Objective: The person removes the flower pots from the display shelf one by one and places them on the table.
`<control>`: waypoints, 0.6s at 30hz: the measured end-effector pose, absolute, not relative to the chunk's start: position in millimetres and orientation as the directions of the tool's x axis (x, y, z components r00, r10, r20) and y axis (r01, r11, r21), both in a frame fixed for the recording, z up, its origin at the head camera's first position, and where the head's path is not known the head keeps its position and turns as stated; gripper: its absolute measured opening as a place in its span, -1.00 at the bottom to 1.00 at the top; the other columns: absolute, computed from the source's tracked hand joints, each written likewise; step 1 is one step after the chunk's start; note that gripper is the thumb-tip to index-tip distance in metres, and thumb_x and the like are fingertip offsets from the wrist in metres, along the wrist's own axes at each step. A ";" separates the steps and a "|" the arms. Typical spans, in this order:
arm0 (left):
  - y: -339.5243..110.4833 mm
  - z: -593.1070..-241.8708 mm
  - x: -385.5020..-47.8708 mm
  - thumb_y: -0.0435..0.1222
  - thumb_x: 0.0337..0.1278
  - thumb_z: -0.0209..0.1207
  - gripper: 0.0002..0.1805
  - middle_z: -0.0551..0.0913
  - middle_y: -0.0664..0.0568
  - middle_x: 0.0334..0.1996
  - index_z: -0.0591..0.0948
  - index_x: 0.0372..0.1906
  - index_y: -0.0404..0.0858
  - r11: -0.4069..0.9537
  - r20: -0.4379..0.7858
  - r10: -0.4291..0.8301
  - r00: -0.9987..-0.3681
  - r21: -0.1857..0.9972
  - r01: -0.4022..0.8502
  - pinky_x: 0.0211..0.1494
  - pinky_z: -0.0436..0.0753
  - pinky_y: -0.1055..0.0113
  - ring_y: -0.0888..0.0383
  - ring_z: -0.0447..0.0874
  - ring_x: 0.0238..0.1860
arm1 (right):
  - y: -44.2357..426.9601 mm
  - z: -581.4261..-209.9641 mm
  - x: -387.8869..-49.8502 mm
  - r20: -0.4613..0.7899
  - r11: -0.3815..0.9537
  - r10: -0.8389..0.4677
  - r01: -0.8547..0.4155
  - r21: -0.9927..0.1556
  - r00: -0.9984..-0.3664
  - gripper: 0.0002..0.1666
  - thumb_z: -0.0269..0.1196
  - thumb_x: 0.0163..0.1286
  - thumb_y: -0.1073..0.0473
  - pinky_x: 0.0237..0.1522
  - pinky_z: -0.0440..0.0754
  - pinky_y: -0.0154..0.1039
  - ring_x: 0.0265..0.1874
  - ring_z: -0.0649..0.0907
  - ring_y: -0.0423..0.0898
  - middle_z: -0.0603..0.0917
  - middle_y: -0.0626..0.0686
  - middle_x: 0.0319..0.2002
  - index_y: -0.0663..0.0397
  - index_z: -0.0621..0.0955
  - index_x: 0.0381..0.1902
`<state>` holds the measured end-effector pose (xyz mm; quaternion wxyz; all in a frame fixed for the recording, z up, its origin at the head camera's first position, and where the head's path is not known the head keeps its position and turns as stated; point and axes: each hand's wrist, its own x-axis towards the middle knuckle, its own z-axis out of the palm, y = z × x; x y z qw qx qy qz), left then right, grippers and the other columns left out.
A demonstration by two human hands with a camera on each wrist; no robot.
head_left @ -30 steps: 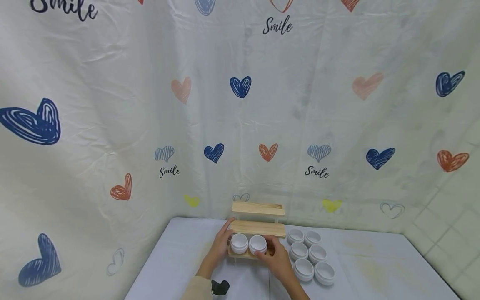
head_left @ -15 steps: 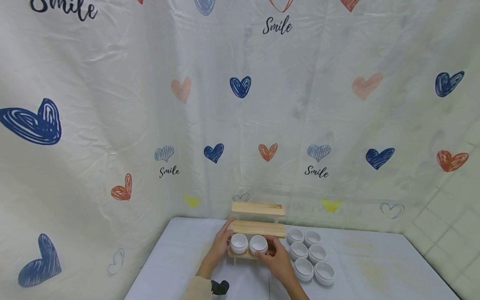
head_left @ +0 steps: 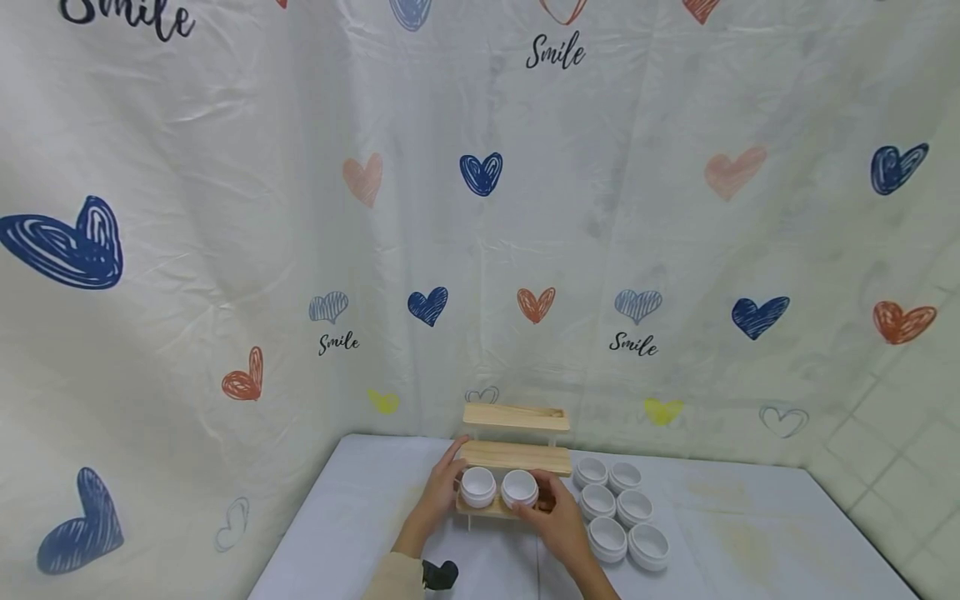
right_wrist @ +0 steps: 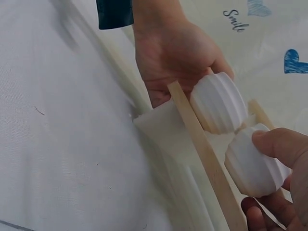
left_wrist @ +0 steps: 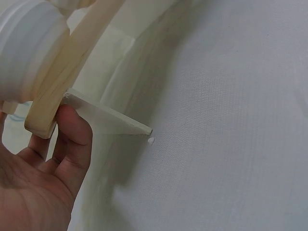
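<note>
A three-tier wooden display stand (head_left: 516,457) with pale supports stands on the table. On its lowest tier are two small white ribbed bowls, the left bowl (head_left: 477,487) and the right bowl (head_left: 519,490), both upright with a narrow gap between them. My left hand (head_left: 438,493) grips the stand's left end; in the left wrist view its fingers (left_wrist: 74,132) curl at the lowest board (left_wrist: 72,72). With thumb and fingers, my right hand (head_left: 557,518) pinches the right bowl. The thumb (right_wrist: 276,144) presses on its ribbed side in the right wrist view.
Several more white bowls (head_left: 635,506) stand in two columns right of the stand, close to my right hand. A patterned curtain (head_left: 570,208) hangs behind the white table (head_left: 735,533). A dark heart print (head_left: 441,575) lies beside the left sleeve.
My right hand has shifted the right bowl slightly to the right along the lowest tier, widening the gap between the two bowls. The left hand and stand have stayed still.
</note>
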<state>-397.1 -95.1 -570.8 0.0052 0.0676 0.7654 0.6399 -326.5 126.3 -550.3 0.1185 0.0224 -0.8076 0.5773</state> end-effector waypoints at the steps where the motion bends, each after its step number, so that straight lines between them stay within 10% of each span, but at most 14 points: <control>1: -95.5 -570.4 -396.7 -0.07 0.54 -0.12 -0.41 0.52 -0.03 -0.18 0.25 0.58 0.06 0.172 0.078 0.112 -0.991 0.980 0.097 -0.27 0.39 0.25 0.09 0.38 -0.28 | 126.2 -549.4 -325.7 0.214 0.325 0.102 -0.171 -0.930 -0.971 -0.31 0.59 0.04 0.22 -0.16 0.57 -0.41 -0.10 0.63 -0.14 0.72 0.10 -0.01 0.11 0.60 0.16; 18: -96.8 -569.3 -394.4 -0.07 0.52 -0.09 -0.41 0.52 -0.04 -0.10 0.26 0.58 0.09 0.160 0.082 0.119 -0.990 0.982 0.100 -0.19 0.40 0.25 0.09 0.39 -0.21 | 127.9 -546.7 -321.0 0.210 0.246 0.102 -0.180 -0.953 -0.972 -0.28 0.57 0.05 0.29 -0.12 0.64 -0.33 -0.04 0.68 -0.03 0.69 0.18 0.08 0.17 0.58 0.20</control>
